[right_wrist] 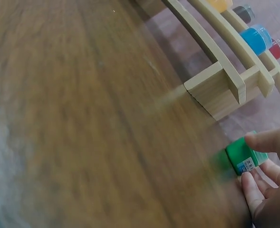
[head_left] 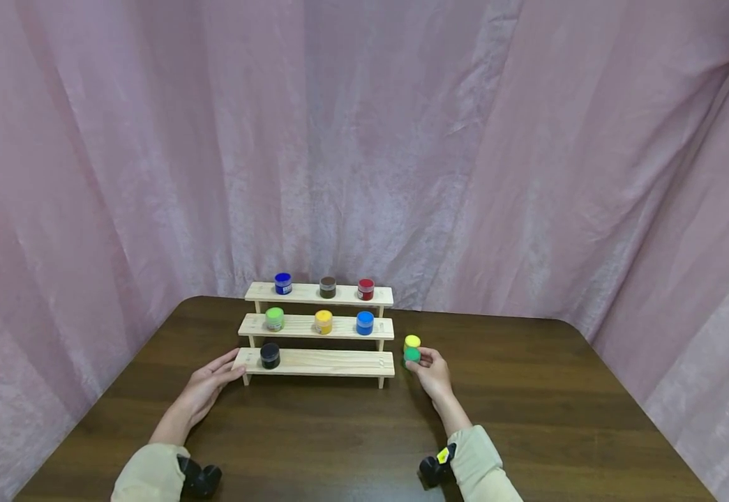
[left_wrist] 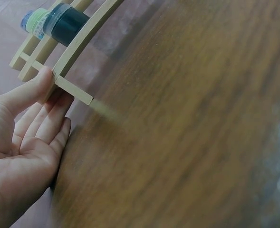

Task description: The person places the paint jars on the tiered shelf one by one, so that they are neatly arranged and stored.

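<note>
A three-tier wooden display rack (head_left: pixel 333 362) stands on the table. My left hand (head_left: pixel 204 390) holds the left end of its lowest shelf, thumb at the front corner (left_wrist: pixel 52 78) and fingers behind. A black-lidded paint jar (head_left: pixel 270 356) sits on that shelf near the left end. To the right of the rack, my right hand (head_left: pixel 433 376) pinches a green paint jar (right_wrist: pixel 242 154) between thumb and fingers, low at the tabletop. Just behind it is a yellow-lidded jar (head_left: pixel 411 341), partly hidden by the green one.
The middle shelf carries light green (head_left: pixel 274 319), yellow-orange (head_left: pixel 323 322) and blue (head_left: pixel 365 323) jars. On the top shelf are dark blue (head_left: pixel 283 284), brown (head_left: pixel 328 287) and red (head_left: pixel 366 289) jars. A pink curtain (head_left: pixel 402 153) hangs behind the brown table (head_left: pixel 314 439).
</note>
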{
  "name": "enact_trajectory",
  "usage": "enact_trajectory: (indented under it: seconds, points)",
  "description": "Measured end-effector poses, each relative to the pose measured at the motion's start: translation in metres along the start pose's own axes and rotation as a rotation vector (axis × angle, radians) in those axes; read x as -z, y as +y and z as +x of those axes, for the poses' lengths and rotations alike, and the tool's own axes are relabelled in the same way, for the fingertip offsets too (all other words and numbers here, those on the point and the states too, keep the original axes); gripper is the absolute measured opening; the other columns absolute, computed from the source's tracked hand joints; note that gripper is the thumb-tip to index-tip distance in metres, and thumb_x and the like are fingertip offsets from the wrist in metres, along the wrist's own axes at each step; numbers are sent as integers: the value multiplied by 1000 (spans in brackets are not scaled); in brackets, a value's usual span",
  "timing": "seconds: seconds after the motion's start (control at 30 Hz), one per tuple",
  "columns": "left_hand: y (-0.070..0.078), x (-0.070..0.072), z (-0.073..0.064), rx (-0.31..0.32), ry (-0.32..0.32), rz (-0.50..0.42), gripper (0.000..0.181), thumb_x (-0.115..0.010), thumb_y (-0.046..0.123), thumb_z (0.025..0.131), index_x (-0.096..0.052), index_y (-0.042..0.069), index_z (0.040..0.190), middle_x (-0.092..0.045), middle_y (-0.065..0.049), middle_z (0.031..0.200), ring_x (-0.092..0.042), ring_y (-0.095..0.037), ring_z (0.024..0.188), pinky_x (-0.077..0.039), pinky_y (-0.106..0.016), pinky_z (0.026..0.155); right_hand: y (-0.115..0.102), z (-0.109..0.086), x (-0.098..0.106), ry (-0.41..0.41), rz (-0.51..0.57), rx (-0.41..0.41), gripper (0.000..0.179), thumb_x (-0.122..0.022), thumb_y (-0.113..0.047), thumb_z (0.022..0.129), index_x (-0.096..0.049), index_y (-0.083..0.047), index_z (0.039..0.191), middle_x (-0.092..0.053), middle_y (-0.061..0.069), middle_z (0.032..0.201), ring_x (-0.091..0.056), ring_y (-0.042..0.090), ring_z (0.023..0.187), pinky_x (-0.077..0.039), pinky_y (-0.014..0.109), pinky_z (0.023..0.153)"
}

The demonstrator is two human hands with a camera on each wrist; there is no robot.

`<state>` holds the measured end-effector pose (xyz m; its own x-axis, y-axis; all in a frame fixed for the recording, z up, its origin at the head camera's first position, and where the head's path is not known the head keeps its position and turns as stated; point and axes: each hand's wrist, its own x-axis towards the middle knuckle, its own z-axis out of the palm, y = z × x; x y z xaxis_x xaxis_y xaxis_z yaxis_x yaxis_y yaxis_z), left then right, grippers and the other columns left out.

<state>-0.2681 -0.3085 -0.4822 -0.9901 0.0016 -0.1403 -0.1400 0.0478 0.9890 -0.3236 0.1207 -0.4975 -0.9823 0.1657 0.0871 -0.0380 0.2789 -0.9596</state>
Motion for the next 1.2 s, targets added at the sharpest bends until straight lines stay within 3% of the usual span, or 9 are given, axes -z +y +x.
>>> enact_trajectory:
  seconds: [0.33,0.57,0.93,1.2]
  points:
    - [1,0,1,22,3,35,75,-65,25,95,-24,9,155,-47,-4,149,-53,18,101,-37,-3,88,0,0,0,1,-1,-14,42,-71,-5,84,-56,12,120,-62,29,115,-60,37,107,-52,33,86]
    - [-1,1,2,17,2,28,73,-64,23,95,-25,8,155,-53,1,144,-54,17,101,-38,-3,88,-1,0,0,-16,47,-41,42,-70,-5,85,-56,13,121,-62,29,116,-61,33,106,-50,23,80]
    - [1,3,0,22,2,34,75,-64,24,95,-23,8,156,-50,-4,147,-54,17,100,-38,-3,87,-15,-3,2,-50,174,-116,46,-67,-8,90,-52,12,128,-62,26,120,-57,6,82,-48,19,70]
    - [1,1,1,35,4,21,76,-66,25,94,-23,9,156,-42,-8,153,-54,18,100,-38,-3,87,-25,-7,1,-28,209,-106,47,-67,-9,90,-52,10,130,-61,25,120,-55,2,80,-47,17,70]
